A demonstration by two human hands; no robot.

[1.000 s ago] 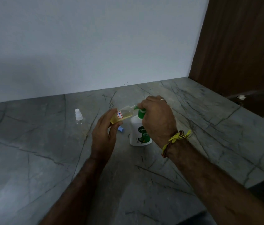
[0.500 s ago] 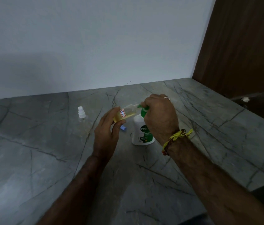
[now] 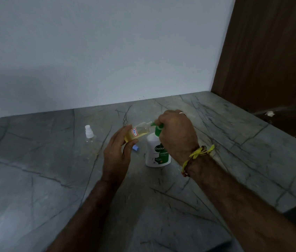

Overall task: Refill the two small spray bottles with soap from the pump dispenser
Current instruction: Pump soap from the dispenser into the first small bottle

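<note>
My left hand point(image 3: 116, 153) holds a small clear bottle point(image 3: 137, 132) with yellowish liquid and a red-edged label, tilted so its open neck meets the green nozzle of the pump dispenser. The white pump dispenser point(image 3: 156, 151) with a green label stands on the counter. My right hand point(image 3: 177, 133) is curled over its green pump head, hiding most of it. A second small clear spray bottle point(image 3: 89, 136) with a white cap stands upright to the left, apart from both hands. A small blue cap point(image 3: 136, 148) lies on the counter behind my left hand.
The grey veined stone counter point(image 3: 216, 142) meets a white wall at the back and a brown wooden panel point(image 3: 263, 51) on the right. A small white object point(image 3: 269, 113) lies on a dark surface at the far right.
Both hands, the small bottle and the dispenser keep the same pose. Only the camera view has shifted slightly.
</note>
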